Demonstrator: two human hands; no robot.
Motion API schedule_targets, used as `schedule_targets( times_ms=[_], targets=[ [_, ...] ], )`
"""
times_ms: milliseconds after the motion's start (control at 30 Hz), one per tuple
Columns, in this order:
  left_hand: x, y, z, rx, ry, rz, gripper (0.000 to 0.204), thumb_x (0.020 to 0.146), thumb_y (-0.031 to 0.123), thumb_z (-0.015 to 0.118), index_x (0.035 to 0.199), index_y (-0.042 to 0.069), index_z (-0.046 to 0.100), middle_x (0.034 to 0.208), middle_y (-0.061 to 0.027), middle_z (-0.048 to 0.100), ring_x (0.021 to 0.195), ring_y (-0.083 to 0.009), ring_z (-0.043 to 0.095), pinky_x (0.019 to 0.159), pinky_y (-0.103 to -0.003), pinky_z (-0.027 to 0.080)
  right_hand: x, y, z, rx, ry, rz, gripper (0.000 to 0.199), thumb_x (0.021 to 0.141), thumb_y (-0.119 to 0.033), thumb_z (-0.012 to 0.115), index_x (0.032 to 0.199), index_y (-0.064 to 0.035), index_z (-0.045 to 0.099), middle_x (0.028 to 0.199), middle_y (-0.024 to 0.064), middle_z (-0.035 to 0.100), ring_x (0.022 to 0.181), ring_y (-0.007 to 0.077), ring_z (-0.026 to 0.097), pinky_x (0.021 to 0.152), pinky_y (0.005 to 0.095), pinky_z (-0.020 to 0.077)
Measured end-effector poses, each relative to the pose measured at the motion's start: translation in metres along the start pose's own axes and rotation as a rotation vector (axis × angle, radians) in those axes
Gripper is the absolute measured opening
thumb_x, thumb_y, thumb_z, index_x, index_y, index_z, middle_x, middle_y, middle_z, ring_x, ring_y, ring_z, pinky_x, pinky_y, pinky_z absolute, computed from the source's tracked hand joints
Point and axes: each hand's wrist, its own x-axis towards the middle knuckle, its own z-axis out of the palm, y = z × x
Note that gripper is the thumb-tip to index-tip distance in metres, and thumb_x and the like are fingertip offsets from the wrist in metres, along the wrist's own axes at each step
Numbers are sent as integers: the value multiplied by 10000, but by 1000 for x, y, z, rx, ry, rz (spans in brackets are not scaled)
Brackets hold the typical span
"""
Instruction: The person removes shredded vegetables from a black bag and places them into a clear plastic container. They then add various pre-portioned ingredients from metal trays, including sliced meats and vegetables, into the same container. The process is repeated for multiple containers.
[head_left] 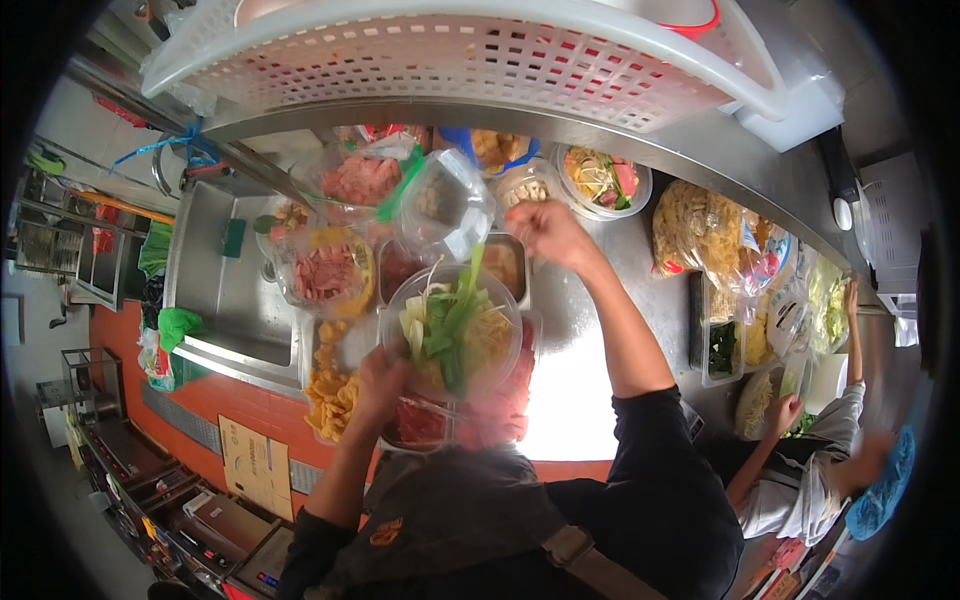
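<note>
My left hand [381,384] grips the near left rim of a clear round plastic bowl [510,360]. Leafy greens [455,335] and pale bean sprouts [488,330] fill the bowl, which is held above metal trays. My right hand [550,236], fingers curled together and slightly blurred, hovers beyond the bowl to the right. Anything between those fingers is too small to make out. Just past it stands a clear tub of pale sliced food [525,184]. A clear plastic container [445,205] sits beyond the bowl. Under the bowl, the trays hold red meat [500,405] and brown pieces [505,265].
Bags of pink meat [325,270] lie left, beside a steel sink [225,270]. Fried yellow pieces [330,395] are at the near left. A filled bowl [603,182] stands under a shelf carrying a white basket [470,65]. A co-worker [800,490] reaches over vegetables at right.
</note>
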Motion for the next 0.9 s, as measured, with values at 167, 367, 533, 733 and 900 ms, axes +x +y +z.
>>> schedule_targets(
  times_ms=[167,367,533,733,900],
  targets=[
    [7,-1,3,-64,-30,27,374,870,83,567,1199,-63,671,910,-70,724,802,-128,676,724,-277,536,16,-49,8,-37,-193,9,234,941,-221,715,1067,-24,719,948,97,744,795,172,697,733,356,566],
    [-13,10,-2,2,64,-58,406,894,82,571,1260,-77,644,946,-86,729,822,-129,682,737,-282,545,188,-27,-4,-812,933,-649,283,975,-269,583,1078,-29,693,973,167,736,928,374,685,807,458,528],
    [-32,14,-19,-177,94,-65,461,909,53,549,1338,-117,560,948,-126,731,815,-150,695,732,-281,558,218,14,-2,-900,481,-123,285,976,-269,584,1092,-31,688,989,159,734,914,354,687,789,449,533],
    [-24,10,-37,-368,125,-70,512,905,45,568,1388,-110,497,993,-119,713,815,-162,681,738,-284,559,227,20,-8,-930,392,-45,288,977,-270,585,1110,-33,682,1008,150,732,898,330,690,769,437,539],
    [-20,25,-51,-356,160,-26,482,892,80,594,1337,-102,563,963,-112,706,739,-166,682,658,-297,568,235,25,-14,-927,372,14,292,978,-270,586,1125,-34,676,1024,142,730,884,310,692,751,428,543]
  ],
)
